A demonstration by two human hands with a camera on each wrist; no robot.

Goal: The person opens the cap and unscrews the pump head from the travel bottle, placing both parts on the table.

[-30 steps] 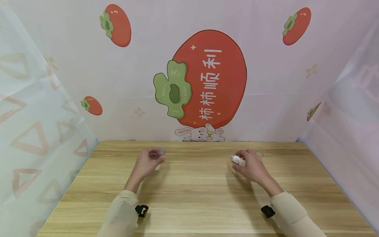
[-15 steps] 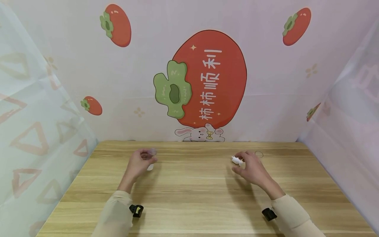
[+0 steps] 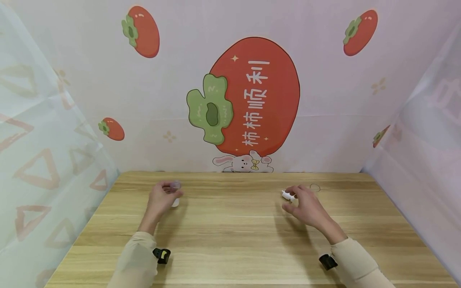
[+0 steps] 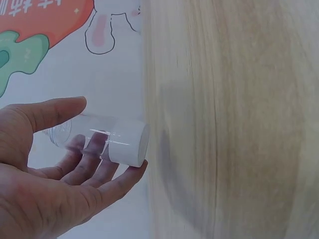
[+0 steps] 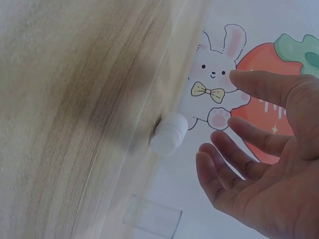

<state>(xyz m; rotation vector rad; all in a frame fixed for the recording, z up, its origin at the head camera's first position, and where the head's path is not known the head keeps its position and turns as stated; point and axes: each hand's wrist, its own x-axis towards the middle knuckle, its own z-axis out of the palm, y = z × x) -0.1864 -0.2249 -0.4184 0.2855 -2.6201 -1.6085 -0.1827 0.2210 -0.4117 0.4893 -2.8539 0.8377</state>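
My left hand (image 3: 161,198) holds a clear bottle (image 4: 94,132) with its fingers around the side, near the table's back left. Its broad white end (image 4: 130,143) points down, close to the tabletop. The fingers show through the clear wall in the left wrist view. On the right, a small white stepped cylinder with a narrow tip (image 3: 288,196) lies on its side on the table. My right hand (image 3: 305,205) hovers just beside it, fingers spread and loosely bent; in the right wrist view a gap separates the fingertips (image 5: 204,149) from the white piece.
Behind the right hand, a clear open tube (image 5: 153,216) stands on the table, its rim showing as a thin ring in the head view. The wooden table (image 3: 230,240) meets a printed backdrop (image 3: 324,140) at its back edge, with cloth walls at both sides.
My left hand has carried the clear bottle to the left. The fingers of my right hand have come away from the white piece, which lies in nearly the same place.
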